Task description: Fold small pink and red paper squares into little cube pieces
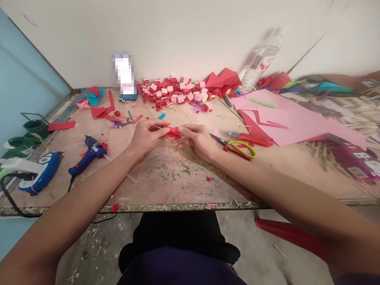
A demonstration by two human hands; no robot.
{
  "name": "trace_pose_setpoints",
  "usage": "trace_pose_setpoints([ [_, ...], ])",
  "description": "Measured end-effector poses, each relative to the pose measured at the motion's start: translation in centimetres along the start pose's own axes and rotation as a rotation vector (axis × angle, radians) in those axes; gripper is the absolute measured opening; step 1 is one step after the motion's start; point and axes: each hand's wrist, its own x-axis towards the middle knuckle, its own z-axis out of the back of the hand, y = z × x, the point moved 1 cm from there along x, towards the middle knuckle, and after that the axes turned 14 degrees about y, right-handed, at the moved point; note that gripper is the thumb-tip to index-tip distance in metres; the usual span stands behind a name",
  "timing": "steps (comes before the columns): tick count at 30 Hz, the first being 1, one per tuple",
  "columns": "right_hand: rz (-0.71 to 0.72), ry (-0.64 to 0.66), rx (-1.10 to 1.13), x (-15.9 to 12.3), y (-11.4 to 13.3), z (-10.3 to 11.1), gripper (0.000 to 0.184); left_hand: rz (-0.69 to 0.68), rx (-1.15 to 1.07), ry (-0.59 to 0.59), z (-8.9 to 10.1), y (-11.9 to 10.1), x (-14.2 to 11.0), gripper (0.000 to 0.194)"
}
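Observation:
Between my two hands, just above the table, is a small piece of red paper (173, 133). My left hand (148, 135) pinches its left end between thumb and fingers. At the right end, my right hand (197, 139) grips it the same way. How the paper is folded is partly hidden by my fingers. Scissors with yellow and red handles (242, 148) lie just right of my right hand, beside a red utility knife (254, 139). Behind my hands sits a heap of small red and pink paper cubes (178, 92).
A blue glue gun (90, 156) and a white-and-blue power strip (43, 172) with a black cord lie left. Pink paper sheets (285, 118) cover the right side. A clear bottle (261, 59) leans at the back near a phone (124, 75). Green scraps dot the table front (166, 190).

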Motion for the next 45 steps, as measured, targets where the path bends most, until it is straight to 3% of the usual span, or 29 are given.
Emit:
trace_pose_setpoints([
  [5,0.015,-0.014,-0.034,-0.04,-0.32,0.2,0.026,0.014,-0.02,0.0,-0.09,0.11,0.09,0.034],
  [12,0.014,0.003,-0.078,-0.17,-0.18,-0.01,0.027,0.119,-0.052,0.062,-0.04,0.23,-0.05,0.029],
  [22,0.04,-0.002,-0.045,0.08,-0.52,0.09,0.031,0.03,0.025,0.084,-0.27,0.73,0.21,0.047],
  [33,0.031,-0.016,-0.119,-0.07,-0.43,-0.21,0.032,0.101,0.034,0.132,-0.57,0.42,-0.17,0.03],
  [38,0.031,-0.019,-0.154,-0.17,-0.48,-0.18,0.027,0.088,0.051,0.132,-0.59,0.27,-0.23,0.035],
  [45,0.05,-0.036,-0.149,-0.04,-0.71,-0.02,0.028,0.146,0.002,0.112,-0.36,0.74,-0.09,0.027],
])
